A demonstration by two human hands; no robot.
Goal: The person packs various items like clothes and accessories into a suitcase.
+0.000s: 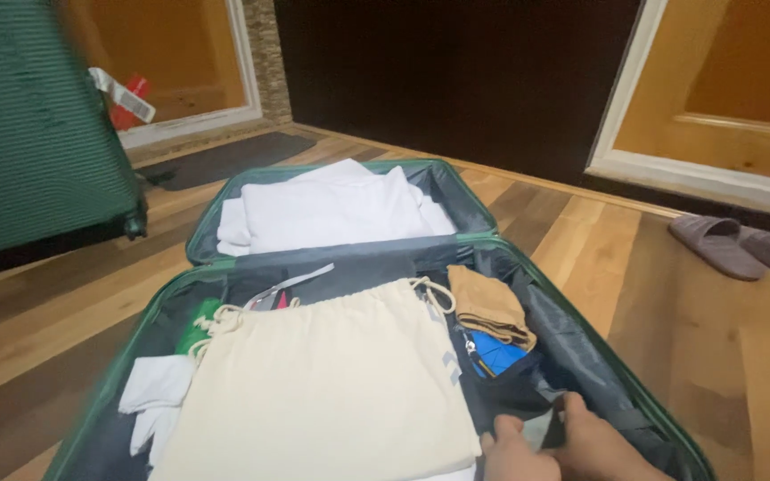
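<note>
Your right hand (603, 445) pinches the dark lining fabric (528, 392) at the near corner of the green hard-shell suitcase (581, 307). Your left hand (514, 454), grip indeterminable, rests beside the cream canvas drawstring bag (331, 383). Suitcase lies open on plank wood floor (724, 338).

1. The floor (697, 321) is wood planking in mixed tones, from pale honey boards to darker brown ones, running diagonally across the view.
2. A dark opening (456, 80) fills the middle of the far side; what lies inside is too dim to tell.
3. To its right stands an orange panelled door (741, 80) in a white frame.
4. To the left is another orange panel (171, 53) with white trim, beside a narrow strip of stone-like tiling (267, 53).
5. A dark mat (225, 158) lies on the floor before it.
6. A pair of grey slippers (746, 245) sits near the right door.
7. Light is warm and soft, probably indoor lamps.
</note>
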